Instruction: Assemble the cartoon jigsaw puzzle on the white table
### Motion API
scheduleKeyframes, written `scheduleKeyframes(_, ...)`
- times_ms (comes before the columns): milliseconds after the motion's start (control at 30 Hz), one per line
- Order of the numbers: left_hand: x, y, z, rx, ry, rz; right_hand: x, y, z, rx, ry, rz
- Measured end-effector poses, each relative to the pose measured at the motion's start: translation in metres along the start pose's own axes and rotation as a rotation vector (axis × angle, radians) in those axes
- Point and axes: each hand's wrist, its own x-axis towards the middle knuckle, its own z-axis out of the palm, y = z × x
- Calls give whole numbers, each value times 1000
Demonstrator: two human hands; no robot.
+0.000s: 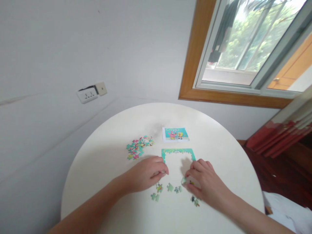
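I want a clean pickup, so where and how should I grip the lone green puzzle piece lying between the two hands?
Probably best to pinch opposite edges of the green puzzle piece from above, coming in from the near side: it lies flat, and other pieces sit to its right, while bare table lies in front.

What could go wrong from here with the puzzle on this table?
The pale green piece at the right hand could slip among the loose pieces nearby. The left hand, close to the green border, might nudge it. Moving outward, that hand may scatter the piece pile.
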Motion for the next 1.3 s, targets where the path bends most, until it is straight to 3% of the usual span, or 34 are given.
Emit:
scheduleKeyframes(300,2,-9,-3,14,48,-39,17,-3,2,105,-83,30)
scheduleKeyframes(600,-2,-25,0,75,117,-104,38,-14,16,155,-25,-64)
scheduleKeyframes(1033,-1,-30,4,66,75,-124,61,-27,32,118,13,-123)
scheduleKeyframes(1300,-1,-30,5,50,89,-113,54,-29,17,96,2,-159)
